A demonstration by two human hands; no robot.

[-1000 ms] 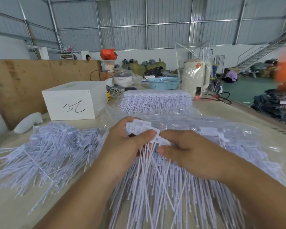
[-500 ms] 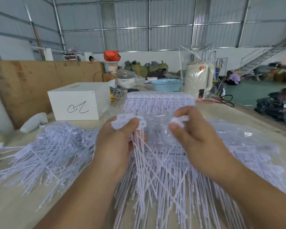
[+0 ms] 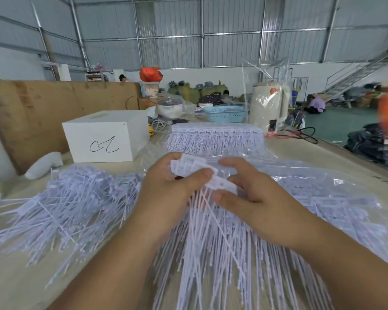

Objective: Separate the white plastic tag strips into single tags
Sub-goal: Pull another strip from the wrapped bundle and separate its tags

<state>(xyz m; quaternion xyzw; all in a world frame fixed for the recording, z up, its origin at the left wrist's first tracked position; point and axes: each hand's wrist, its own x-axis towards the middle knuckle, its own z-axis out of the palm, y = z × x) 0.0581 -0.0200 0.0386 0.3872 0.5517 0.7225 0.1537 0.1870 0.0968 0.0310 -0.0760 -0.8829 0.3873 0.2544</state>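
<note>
My left hand [image 3: 168, 193] grips a bundle of white plastic tags [image 3: 192, 167] by their flat heads, thumb pressed over the front, tails hanging down towards me. My right hand [image 3: 253, 198] pinches the right end of the same strip [image 3: 222, 183] between thumb and fingers, close against the left hand. Under both hands a heap of tag strips [image 3: 233, 253] lies on a clear plastic bag [image 3: 311, 175]. A loose pile of single tags [image 3: 61, 209] is spread on the table to the left.
A white box [image 3: 103, 135] with a black scribble stands at the back left, and a neat stack of tag strips [image 3: 215, 139] behind my hands. Further back are a blue basket [image 3: 225, 114], a bagged cream kettle [image 3: 269, 108] and black cables [image 3: 305, 135].
My hands were apart half a second ago, each holding tags. They have come back together and lower, and my right hand now pinches the end of the strip held by my left.
</note>
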